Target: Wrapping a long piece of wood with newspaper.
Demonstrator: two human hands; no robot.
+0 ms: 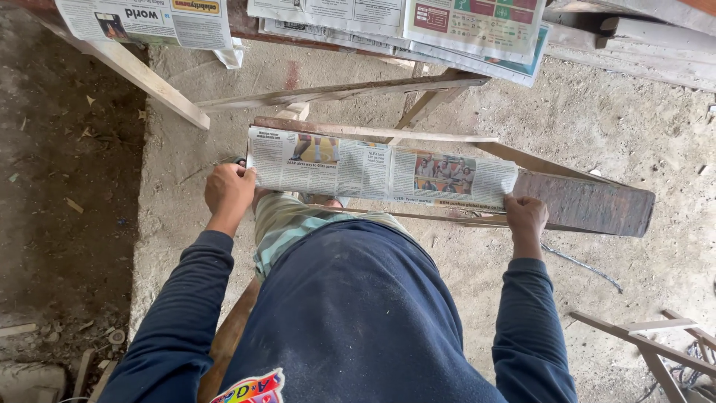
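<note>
Holding the folded newspaper [380,173] stretched flat along the wooden plank [589,203], your left hand [228,189] and right hand [525,216] each clench one end; it is laid, not yet released.

A folded newspaper [382,174] is stretched out flat as a long horizontal strip, printed side up, showing columns of text and several colour photographs. It lies across the top of a dark wooden plank [585,203], covering its left and middle parts. The sheet's left end is pinched at its edge, and its right lower corner likewise.
</note>
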